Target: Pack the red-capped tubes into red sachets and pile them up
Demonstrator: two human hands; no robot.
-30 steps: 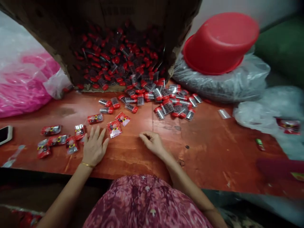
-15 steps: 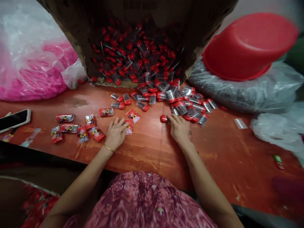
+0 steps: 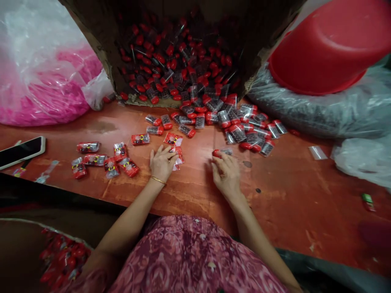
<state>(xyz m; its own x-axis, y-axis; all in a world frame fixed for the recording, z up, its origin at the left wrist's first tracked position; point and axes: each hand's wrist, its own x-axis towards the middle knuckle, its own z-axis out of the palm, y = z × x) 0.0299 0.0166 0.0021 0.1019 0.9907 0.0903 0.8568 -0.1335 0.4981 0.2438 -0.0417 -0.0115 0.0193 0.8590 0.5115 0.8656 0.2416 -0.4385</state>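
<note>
My left hand (image 3: 161,163) lies with fingers apart at the left edge of a few red printed labels (image 3: 177,155), fingertips touching them. Another red label (image 3: 173,139) lies just beyond. My right hand (image 3: 227,173) rests on the table, fingers loosely bent and apart, holding nothing that I can see. Right at its fingertips lies a small clear tube with a red cap and dark beads (image 3: 226,151). Many similar tubes (image 3: 238,132) are heaped farther back. To the left lie several tubes wrapped in red labels (image 3: 111,167).
A tipped cardboard box (image 3: 100,53) full of tubes stands at the back. Left are a bag of pink pieces (image 3: 45,97) and a phone (image 3: 23,151). Right are a red tub (image 3: 320,53) on a plastic bag (image 3: 311,116). A container of red items (image 3: 65,260) sits below the table's edge.
My right hand has drawn back a little toward me, leaving the single tube at its fingertips. My left hand stays at the labels. The whole view has shifted slightly.
</note>
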